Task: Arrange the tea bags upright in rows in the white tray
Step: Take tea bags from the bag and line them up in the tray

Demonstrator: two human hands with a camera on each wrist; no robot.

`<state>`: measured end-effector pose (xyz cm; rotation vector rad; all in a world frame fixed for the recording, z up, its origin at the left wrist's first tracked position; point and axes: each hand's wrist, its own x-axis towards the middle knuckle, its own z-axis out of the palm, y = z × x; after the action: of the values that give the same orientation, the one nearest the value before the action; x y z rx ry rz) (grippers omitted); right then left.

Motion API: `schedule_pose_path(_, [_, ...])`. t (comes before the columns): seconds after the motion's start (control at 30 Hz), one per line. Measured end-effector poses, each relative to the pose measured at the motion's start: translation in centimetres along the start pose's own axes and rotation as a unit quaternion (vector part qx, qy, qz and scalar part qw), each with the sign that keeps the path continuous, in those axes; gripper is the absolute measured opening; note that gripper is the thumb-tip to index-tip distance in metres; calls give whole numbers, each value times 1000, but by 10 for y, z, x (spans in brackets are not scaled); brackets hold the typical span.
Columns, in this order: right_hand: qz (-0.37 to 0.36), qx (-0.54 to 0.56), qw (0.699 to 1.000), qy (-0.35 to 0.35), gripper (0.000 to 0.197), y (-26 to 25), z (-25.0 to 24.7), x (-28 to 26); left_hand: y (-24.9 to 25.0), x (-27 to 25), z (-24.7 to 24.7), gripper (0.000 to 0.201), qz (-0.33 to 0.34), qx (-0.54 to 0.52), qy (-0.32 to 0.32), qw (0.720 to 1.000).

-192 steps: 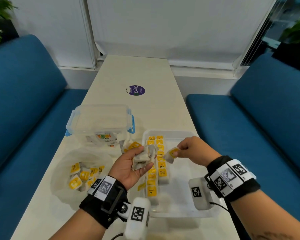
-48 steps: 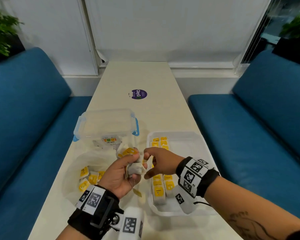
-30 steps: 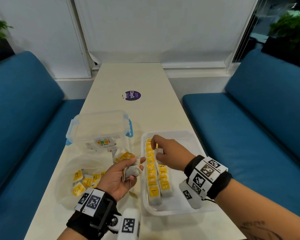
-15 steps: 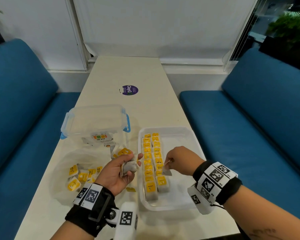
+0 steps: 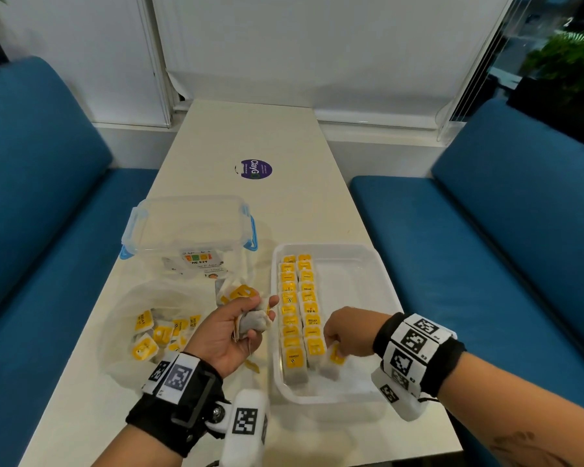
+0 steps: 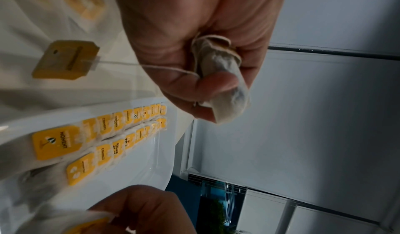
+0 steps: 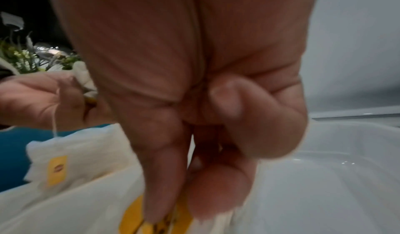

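The white tray [image 5: 364, 264] lies on the table with two rows of upright tea bags [image 5: 299, 308] with yellow tags along its left side. My right hand [image 5: 336, 345] pinches one tea bag [image 5: 334, 360] by its top at the near end of the right-hand row, inside the tray. My left hand [image 5: 240, 326] hovers left of the tray, palm up, and grips a bunch of tea bags [image 5: 253, 323]; one yellow tag [image 6: 65, 59] dangles from it on a string. The left wrist view shows the rows [image 6: 112, 135] and the tray's rim [image 6: 171, 160].
A clear plastic bag [image 5: 125, 332] of loose tea bags lies left of my left hand. Behind it stands a shut clear box with blue clips [image 5: 189, 227]. A purple sticker [image 5: 254, 169] marks the table farther back. Blue sofas [image 5: 503, 247] flank the table.
My right hand took a tea bag from the bunch in my left hand, carried it over the tray and has drawn it down to the near end of the right-hand row. The left hand stayed put.
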<state>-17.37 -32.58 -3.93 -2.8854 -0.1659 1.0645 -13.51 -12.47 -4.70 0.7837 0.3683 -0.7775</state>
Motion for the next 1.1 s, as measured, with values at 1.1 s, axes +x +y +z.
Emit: schedule_pose_path(1.1, [68,164,977,119,4,2,-40,30,4,6,-3,30,-9,16,-23,1000])
